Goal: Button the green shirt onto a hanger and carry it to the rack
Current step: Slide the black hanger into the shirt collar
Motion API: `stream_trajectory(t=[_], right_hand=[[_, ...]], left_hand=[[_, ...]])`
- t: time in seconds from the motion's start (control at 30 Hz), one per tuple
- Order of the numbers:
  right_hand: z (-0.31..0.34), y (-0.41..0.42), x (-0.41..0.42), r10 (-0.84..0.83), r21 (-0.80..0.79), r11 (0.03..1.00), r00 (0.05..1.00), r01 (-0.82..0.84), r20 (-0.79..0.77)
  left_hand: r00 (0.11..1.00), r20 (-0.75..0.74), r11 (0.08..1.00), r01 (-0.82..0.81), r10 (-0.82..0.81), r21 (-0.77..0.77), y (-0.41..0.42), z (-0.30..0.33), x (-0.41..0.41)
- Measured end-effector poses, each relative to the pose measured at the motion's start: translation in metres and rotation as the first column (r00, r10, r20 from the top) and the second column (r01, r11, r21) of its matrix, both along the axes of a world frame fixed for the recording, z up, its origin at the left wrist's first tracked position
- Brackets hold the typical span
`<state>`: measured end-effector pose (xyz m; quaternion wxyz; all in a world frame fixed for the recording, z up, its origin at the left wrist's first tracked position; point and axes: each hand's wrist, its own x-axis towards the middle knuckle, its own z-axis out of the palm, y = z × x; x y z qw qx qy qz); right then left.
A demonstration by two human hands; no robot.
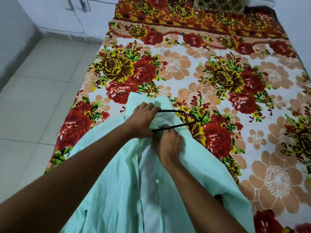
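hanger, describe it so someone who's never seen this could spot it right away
Start from the floral bedsheet and find the pale green shirt lying at its near edge. At the shirt's collar end, where the left hand and right hand meet, lies the hanger. It is the only thin black wire shape there, dark against the pale cloth and bright flowers.

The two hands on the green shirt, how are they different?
The left hand is up by the collar and holds the black hanger; the right hand is lower and grips the cloth at the front opening. The left hand's fingers reach out toward the collar, while the right hand's fingers curl under. Both touch the green shirt, which lies on the flowered bedsheet.
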<state>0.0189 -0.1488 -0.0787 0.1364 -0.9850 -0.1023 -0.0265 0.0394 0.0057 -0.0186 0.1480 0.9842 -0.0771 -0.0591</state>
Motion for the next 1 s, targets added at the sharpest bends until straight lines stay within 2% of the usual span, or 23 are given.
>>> stream_trajectory(t=[0.1,0.17,0.23,0.3,0.4,0.47,0.57,0.6,0.63,0.73,0.87,0.93,0.97,1.0], right_hand=[[0.004,-0.011,0.014,0.003,0.376,0.925,0.991,0.047,-0.131],[0.012,-0.028,0.024,-0.07,0.57,0.8,0.972,0.189,-0.224],[0.023,-0.048,0.035,-0.178,0.666,0.641,0.917,0.383,-0.356],[0.037,-0.071,0.044,-0.243,0.694,0.519,0.864,0.499,-0.44],[0.054,-0.094,0.053,-0.262,0.722,0.465,0.858,0.513,-0.442],[0.062,-0.1,0.056,-0.271,0.733,0.473,0.872,0.489,-0.407],[0.071,-0.096,0.061,-0.268,0.694,0.59,0.91,0.414,-0.315],[0.073,-0.093,0.065,-0.294,0.663,0.618,0.907,0.422,-0.302],[0.075,-0.091,0.07,-0.34,0.65,0.601,0.884,0.466,-0.319],[0.075,-0.091,0.084,-0.471,0.655,0.416,0.766,0.631,-0.438],[0.078,-0.093,0.082,-0.499,0.663,0.316,0.713,0.679,-0.493],[0.084,-0.092,0.079,-0.456,0.662,0.208,0.67,0.72,-0.586],[0.089,-0.089,0.076,-0.391,0.648,0.191,0.663,0.737,-0.638],[0.094,-0.086,0.071,-0.314,0.636,0.234,0.676,0.736,-0.667]], left_hand=[[1.0,0.019,1.0,-0.005,0.005,-0.028,0.003,0.003,-0.003],[1.0,0.0,0.999,-0.001,0.001,-0.043,0.003,0.005,-0.006],[1.0,-0.003,0.998,0.006,-0.006,-0.059,0.003,0.005,-0.01],[1.0,0.004,0.997,0.002,-0.002,-0.072,0.001,0.004,-0.013],[1.0,-0.001,0.997,0.002,-0.002,-0.074,0.0,0.002,-0.014],[1.0,-0.003,0.998,0.019,-0.019,-0.063,-0.003,-0.001,-0.015],[0.999,-0.001,0.997,0.042,-0.042,-0.067,-0.008,-0.004,-0.021],[0.999,0.008,0.996,0.046,-0.046,-0.074,-0.008,-0.005,-0.023],[0.998,0.022,0.995,0.053,-0.051,-0.08,-0.008,-0.005,-0.025],[0.996,0.057,0.995,0.067,-0.063,-0.073,-0.007,-0.008,-0.032],[0.993,0.053,0.993,0.11,-0.108,-0.049,-0.007,-0.015,-0.036],[0.993,0.055,0.994,0.105,-0.103,-0.035,-0.009,-0.017,-0.035],[0.994,0.057,0.995,0.1,-0.098,-0.026,-0.011,-0.018,-0.034],[0.994,0.056,0.996,0.09,-0.089,-0.017,-0.012,-0.019,-0.032]])
